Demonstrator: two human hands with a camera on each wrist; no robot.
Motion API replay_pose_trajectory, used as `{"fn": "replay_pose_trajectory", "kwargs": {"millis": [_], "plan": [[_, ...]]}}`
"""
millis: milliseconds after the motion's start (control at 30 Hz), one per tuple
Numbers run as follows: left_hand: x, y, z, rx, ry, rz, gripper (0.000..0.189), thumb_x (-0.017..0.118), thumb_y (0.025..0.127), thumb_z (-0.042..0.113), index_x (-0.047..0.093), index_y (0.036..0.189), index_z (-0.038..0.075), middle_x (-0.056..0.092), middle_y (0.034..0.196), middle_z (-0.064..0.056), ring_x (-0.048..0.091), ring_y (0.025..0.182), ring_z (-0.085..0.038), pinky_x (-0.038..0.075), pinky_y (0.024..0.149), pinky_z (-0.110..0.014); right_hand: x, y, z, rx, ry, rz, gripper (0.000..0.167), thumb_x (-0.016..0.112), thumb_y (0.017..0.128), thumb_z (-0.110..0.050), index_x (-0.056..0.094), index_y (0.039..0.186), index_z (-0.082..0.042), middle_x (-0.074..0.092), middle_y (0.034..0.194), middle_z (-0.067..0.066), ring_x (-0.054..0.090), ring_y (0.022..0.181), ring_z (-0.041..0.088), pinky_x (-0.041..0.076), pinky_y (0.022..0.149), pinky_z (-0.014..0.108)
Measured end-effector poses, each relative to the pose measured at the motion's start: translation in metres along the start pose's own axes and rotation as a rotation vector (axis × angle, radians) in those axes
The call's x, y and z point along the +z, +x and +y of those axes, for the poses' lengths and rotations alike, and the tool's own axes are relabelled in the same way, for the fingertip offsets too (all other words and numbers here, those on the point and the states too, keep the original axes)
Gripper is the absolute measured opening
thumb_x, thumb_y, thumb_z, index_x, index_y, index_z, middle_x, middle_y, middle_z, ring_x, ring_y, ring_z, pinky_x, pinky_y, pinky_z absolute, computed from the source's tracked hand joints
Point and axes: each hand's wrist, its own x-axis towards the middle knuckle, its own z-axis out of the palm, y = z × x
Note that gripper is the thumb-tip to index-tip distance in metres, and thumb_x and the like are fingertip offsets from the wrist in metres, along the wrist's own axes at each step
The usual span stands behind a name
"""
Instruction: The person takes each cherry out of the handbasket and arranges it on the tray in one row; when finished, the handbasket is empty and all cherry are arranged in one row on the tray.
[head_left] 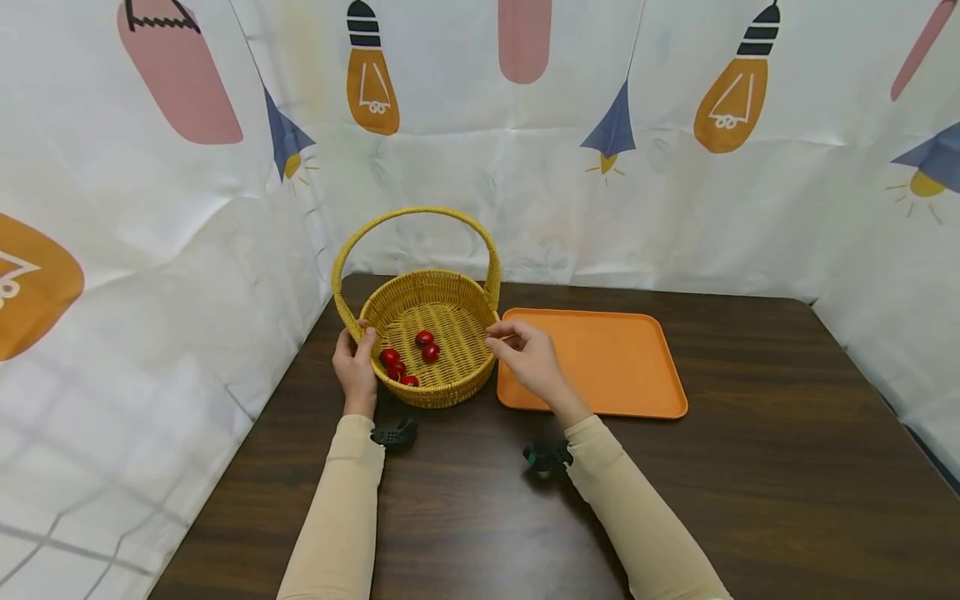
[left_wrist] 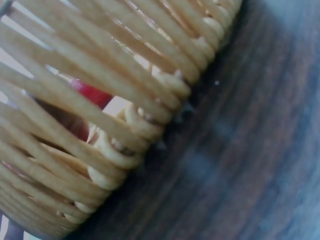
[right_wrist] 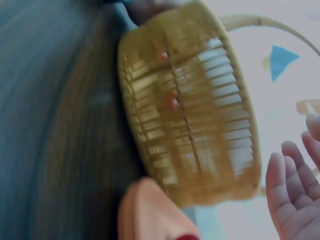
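Note:
A yellow wicker basket (head_left: 465, 385) with a tall arched handle stands on the table. Several small, shiny red round fruits (head_left: 431, 353) lie inside it, mostly toward its left and front; their exact kind is unclear. My left hand (head_left: 356, 377) grips the left rim by the handle's base, thumb over the edge. Beside the right rim hovers my right hand (head_left: 528, 360), above the left part of an orange tray (head_left: 615, 367). The right wrist view shows its fingers (right_wrist: 295, 185) loosely bent, holding nothing visible and apart from the basket. At that view's bottom, part of a red object (right_wrist: 187, 237) shows by the tray.
The dark wooden table (head_left: 465, 517) reaches toward me and to the right. White curtains (head_left: 465, 175) with printed lamps and bulbs hang behind and to the left. A dark wrist device (head_left: 396, 435) sits at my left cuff, another (head_left: 547, 457) at my right.

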Motion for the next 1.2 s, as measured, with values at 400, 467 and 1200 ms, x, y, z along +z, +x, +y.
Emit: {"fn": "replay_pose_trajectory", "kwargs": {"millis": [400, 467, 1200], "plan": [[0.001, -0.002, 0.000, 0.024, 0.064, 0.017, 0.049, 0.042, 0.105, 0.032, 0.057, 0.128, -0.009, 0.054, 0.135, -0.023, 0.046, 0.129, -0.034, 0.036, 0.106, -0.035, 0.044, 0.019, -0.011, -0.022, -0.172, -0.128, 0.018, 0.067, 0.094, -0.019, 0.069, 0.112, -0.015, 0.069, 0.100, -0.003, 0.064, 0.085, 0.007, 0.053, 0.075, 0.025], [-0.001, 0.004, -0.009, 0.029, 0.063, 0.027, 0.049, 0.043, 0.105, 0.034, 0.059, 0.128, -0.006, 0.056, 0.134, -0.020, 0.047, 0.129, -0.030, 0.036, 0.106, -0.033, 0.049, 0.025, -0.012, -0.018, -0.211, -0.160, 0.020, 0.067, 0.094, -0.021, 0.069, 0.112, -0.013, 0.069, 0.100, -0.003, 0.063, 0.084, 0.007, 0.053, 0.074, 0.025], [0.000, 0.000, -0.001, 0.020, 0.121, 0.045, 0.050, 0.041, 0.105, 0.036, 0.059, 0.126, -0.007, 0.056, 0.133, -0.022, 0.049, 0.126, -0.035, 0.037, 0.106, -0.043, 0.094, 0.060, -0.015, 0.077, -0.740, -0.692, 0.042, 0.071, 0.091, -0.032, 0.065, 0.129, -0.015, 0.069, 0.114, -0.003, 0.063, 0.102, 0.011, 0.049, 0.089, 0.027]]}}
